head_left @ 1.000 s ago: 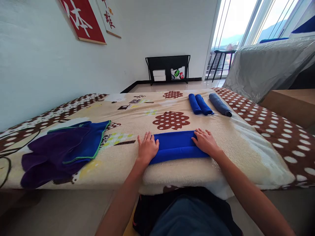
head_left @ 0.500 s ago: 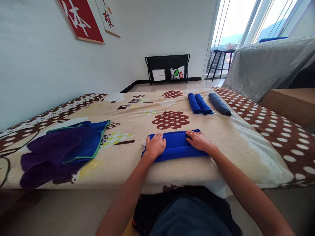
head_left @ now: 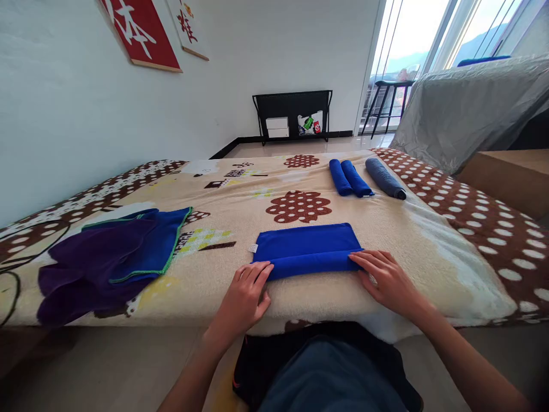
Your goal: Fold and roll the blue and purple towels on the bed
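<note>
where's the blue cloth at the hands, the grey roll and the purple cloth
Blue cloth (head_left: 305, 240): head view, on its flat far part
Grey roll (head_left: 383, 177): head view, middle of its length
Purple cloth (head_left: 100, 252): head view, on its crumpled top

Blue cloth (head_left: 306, 240) by the bed's (head_left: 450, 274) near edge: underside and inside of its fold hidden; print on the white tag (head_left: 253, 248) too small to read. Left hand (head_left: 246, 294) and right hand (head_left: 390, 283) — palms hidden, both forearms cut off at bottom. Toward the near left corner, purple cloth (head_left: 98, 257) covers part of the green-edged cloth (head_left: 169, 240). Far right: inner layers of the gray roll (head_left: 385, 179) can't be seen. Past the right edge, cardboard box (head_left: 506, 180) cut off; whatever's under the plastic cover (head_left: 472, 109) — mostly hidden.
</note>
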{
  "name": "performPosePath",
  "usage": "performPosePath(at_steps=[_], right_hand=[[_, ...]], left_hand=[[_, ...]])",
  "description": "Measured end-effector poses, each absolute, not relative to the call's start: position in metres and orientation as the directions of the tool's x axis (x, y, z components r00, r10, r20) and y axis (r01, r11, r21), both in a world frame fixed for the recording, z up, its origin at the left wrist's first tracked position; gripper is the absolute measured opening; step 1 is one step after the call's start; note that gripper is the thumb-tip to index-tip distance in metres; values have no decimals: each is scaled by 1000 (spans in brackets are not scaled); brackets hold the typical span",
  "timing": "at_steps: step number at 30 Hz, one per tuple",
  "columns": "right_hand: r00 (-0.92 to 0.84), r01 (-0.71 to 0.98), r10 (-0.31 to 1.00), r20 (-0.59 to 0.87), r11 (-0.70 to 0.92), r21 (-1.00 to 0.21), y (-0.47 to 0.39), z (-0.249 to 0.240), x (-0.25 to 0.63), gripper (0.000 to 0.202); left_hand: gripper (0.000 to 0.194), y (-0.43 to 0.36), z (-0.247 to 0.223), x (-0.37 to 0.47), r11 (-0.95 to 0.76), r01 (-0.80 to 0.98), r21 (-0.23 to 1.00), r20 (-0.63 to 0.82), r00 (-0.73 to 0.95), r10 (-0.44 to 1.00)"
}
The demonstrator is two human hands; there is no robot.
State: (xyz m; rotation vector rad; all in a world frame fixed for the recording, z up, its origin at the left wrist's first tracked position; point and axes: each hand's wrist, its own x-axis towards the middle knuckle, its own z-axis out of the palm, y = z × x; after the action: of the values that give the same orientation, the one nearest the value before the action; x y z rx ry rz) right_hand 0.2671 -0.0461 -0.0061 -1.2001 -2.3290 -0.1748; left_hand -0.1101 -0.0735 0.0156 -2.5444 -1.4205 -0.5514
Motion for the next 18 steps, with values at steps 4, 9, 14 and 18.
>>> performPosePath(at_steps=[4, 9, 14, 18], right_hand=[[-469, 831, 774, 426, 550, -85, -38, -10, 259, 43], [-427, 860, 790, 440, 505, -71, -18, -5, 247, 44], [-435, 819, 784, 443, 549, -166, -30, 3, 251, 37], [-438, 845, 824, 359, 513, -147, -32, 9, 248, 33]], left_hand=[[45, -61, 9, -98, -437, 899, 18, 395, 395, 829], [38, -36, 15, -87, -364, 931, 4, 401, 333, 854], [35, -46, 25, -93, -389, 921, 18, 356, 358, 863], [30, -49, 35, -95, -343, 938, 41, 250, 323, 913]])
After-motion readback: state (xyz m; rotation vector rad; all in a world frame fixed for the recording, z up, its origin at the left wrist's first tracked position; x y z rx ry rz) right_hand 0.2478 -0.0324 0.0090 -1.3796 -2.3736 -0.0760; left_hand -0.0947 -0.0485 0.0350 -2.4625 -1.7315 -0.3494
